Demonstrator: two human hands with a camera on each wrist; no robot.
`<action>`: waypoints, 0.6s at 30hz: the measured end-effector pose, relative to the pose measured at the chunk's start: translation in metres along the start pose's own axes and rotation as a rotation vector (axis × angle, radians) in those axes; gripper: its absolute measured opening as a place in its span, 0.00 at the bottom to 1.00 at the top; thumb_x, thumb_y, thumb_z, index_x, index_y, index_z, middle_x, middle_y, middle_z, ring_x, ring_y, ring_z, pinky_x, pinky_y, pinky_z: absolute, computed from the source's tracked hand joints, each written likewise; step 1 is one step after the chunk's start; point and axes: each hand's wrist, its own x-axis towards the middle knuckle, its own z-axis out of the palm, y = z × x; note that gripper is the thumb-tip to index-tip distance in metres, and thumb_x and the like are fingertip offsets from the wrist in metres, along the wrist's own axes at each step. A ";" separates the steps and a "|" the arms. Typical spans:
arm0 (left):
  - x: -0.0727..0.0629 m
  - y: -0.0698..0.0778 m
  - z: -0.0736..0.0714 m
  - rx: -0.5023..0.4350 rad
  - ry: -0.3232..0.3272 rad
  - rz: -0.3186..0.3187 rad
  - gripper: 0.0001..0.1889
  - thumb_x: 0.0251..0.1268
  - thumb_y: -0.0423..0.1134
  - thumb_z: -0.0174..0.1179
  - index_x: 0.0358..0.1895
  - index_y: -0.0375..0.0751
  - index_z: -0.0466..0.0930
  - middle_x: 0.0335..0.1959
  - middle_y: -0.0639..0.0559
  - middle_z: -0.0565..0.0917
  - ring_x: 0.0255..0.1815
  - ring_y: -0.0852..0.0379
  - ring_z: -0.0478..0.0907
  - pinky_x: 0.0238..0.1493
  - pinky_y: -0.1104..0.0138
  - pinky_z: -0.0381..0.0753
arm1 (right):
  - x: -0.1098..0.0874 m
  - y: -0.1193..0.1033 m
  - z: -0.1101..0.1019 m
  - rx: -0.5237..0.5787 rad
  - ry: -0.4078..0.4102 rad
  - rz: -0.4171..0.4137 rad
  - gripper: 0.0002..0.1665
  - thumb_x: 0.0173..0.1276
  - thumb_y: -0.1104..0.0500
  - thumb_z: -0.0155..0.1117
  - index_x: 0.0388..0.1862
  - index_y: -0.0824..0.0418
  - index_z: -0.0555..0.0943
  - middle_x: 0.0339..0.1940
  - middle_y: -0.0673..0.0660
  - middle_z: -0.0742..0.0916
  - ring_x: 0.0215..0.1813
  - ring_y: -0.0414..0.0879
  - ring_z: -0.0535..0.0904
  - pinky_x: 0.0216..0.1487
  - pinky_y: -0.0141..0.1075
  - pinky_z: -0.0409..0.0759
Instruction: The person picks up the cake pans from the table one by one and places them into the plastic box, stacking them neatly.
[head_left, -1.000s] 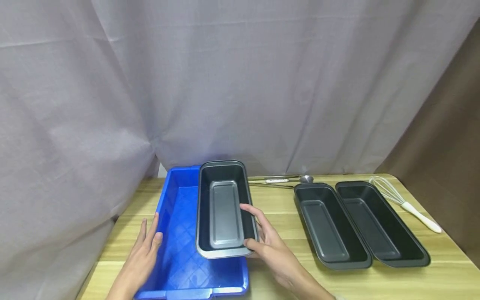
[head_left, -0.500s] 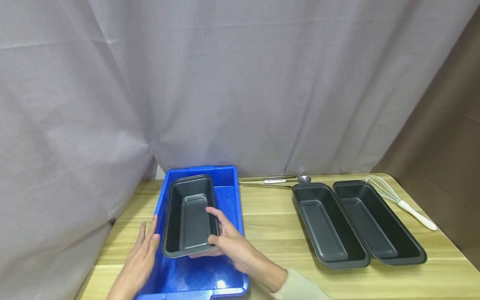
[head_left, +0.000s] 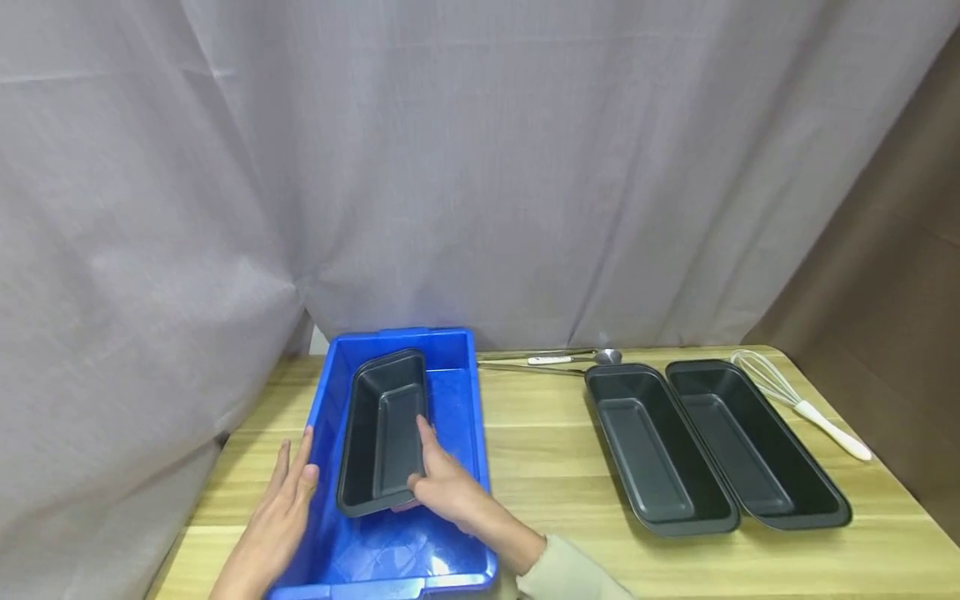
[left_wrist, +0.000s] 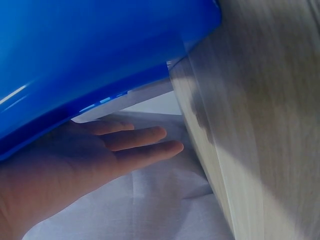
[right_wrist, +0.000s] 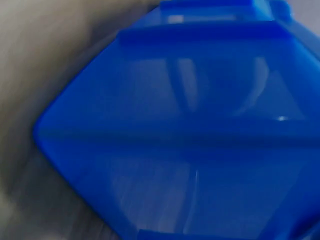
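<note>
A dark metal loaf pan is inside the blue plastic bin, nearer its left wall and slightly turned. My right hand grips the pan's near right side, with thumb and forefinger over the rim and the other fingers mostly hidden. Whether the pan touches the bin's floor, I cannot tell. My left hand rests against the bin's left rim with straight fingers. In the left wrist view, that hand lies along the bin's outer wall. Only the blurred bin and table show in the right wrist view.
Two more dark loaf pans stand side by side at the right of the wooden table. A whisk with a white handle lies beyond them. Thin utensils, one a spoon, lie along the back edge before a grey curtain.
My right hand has carried the loaf pan leftward from above the bin's right side and lowered it into the bin. The left hand has stayed on the bin's rim.
</note>
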 end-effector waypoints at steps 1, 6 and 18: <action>0.000 0.000 0.000 -0.001 0.004 0.003 0.33 0.95 0.55 0.27 0.93 0.53 0.34 0.90 0.25 0.34 0.84 0.13 0.47 0.73 0.18 0.54 | 0.000 -0.001 0.000 -0.106 0.002 -0.009 0.55 0.65 0.79 0.53 0.90 0.74 0.45 0.88 0.81 0.55 0.89 0.76 0.53 0.86 0.68 0.53; 0.000 0.000 0.000 -0.005 0.010 0.008 0.33 0.95 0.55 0.28 0.93 0.53 0.35 0.90 0.25 0.35 0.84 0.13 0.47 0.74 0.19 0.53 | -0.002 -0.001 0.001 -0.344 -0.018 -0.015 0.55 0.65 0.77 0.55 0.89 0.78 0.45 0.88 0.82 0.51 0.90 0.75 0.46 0.88 0.65 0.47; -0.001 -0.001 -0.002 -0.005 0.008 0.007 0.33 0.95 0.55 0.28 0.93 0.53 0.35 0.90 0.25 0.35 0.84 0.13 0.47 0.74 0.19 0.53 | -0.002 -0.004 0.008 -0.628 0.034 0.068 0.55 0.64 0.78 0.64 0.88 0.79 0.50 0.86 0.86 0.52 0.71 0.72 0.82 0.61 0.55 0.89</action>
